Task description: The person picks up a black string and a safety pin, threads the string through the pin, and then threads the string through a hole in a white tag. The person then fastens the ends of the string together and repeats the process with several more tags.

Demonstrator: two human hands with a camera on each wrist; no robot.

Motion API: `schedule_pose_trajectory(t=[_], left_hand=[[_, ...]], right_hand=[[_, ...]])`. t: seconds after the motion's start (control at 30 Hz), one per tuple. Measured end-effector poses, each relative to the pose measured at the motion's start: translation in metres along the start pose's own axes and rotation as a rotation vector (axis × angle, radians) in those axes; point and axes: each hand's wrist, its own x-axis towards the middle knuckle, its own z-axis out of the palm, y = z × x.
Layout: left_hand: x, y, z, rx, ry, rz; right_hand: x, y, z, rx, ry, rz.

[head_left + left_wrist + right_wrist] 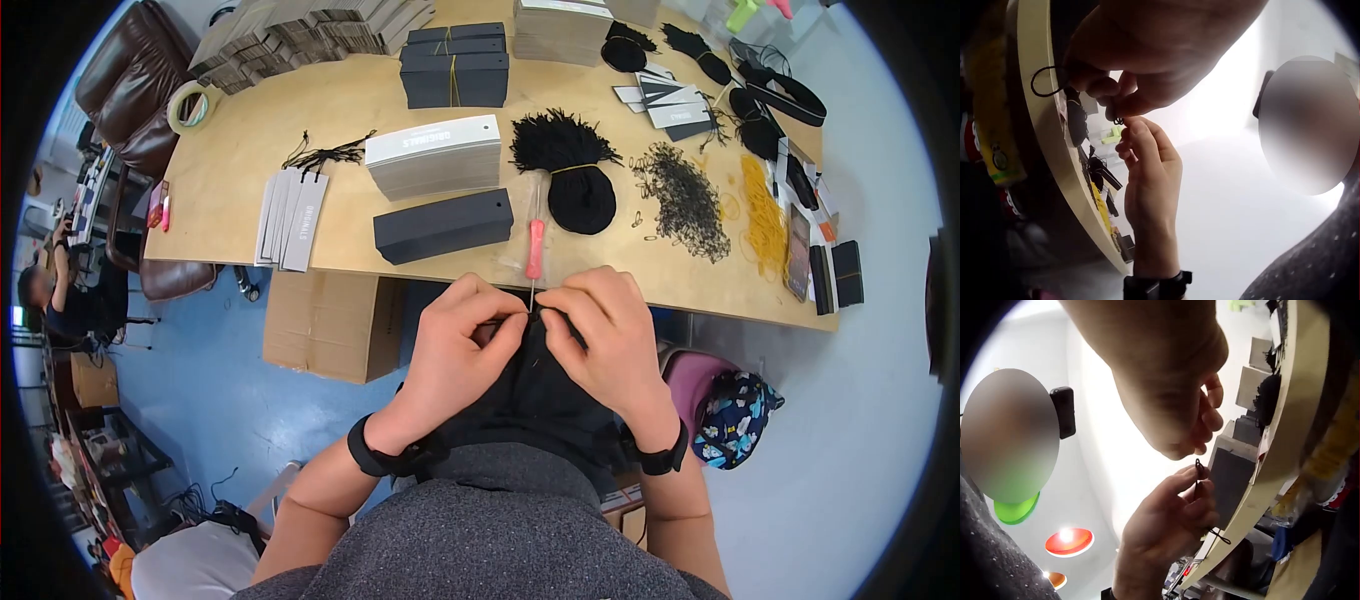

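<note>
Both hands, the left hand (pixel 455 345) and the right hand (pixel 605 335), pinched a thin black string (pixel 1198 478) between fingertips, just before the bench (pixel 300 130) edge. Many loose strings (pixel 572 180) and unthreaded tags (pixel 437 155) lay there, so I judged most work remained.
</note>
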Motion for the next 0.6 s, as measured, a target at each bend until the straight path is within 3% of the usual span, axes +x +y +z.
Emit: schedule_pose_trajectory(t=[0.13,0.27,0.43,0.6], left_hand=[[0.002,-0.011,0.002,-0.335,-0.059,-0.162],[0.003,-0.007,0.003,-0.433,-0.08,-0.193],[0.0,-0.01,0.003,-0.612,-0.095,-0.373],[-0.002,-0.018,0.004,-0.512,-0.113,-0.294]], right_hand=[[-0.003,-0.008,-0.004,0.048,0.074,0.055],[-0.007,-0.006,0.001,0.01,0.081,0.063],[-0.008,-0.007,0.005,-0.015,0.086,0.032],[-0.009,-0.004,0.007,0.004,0.081,0.062]])
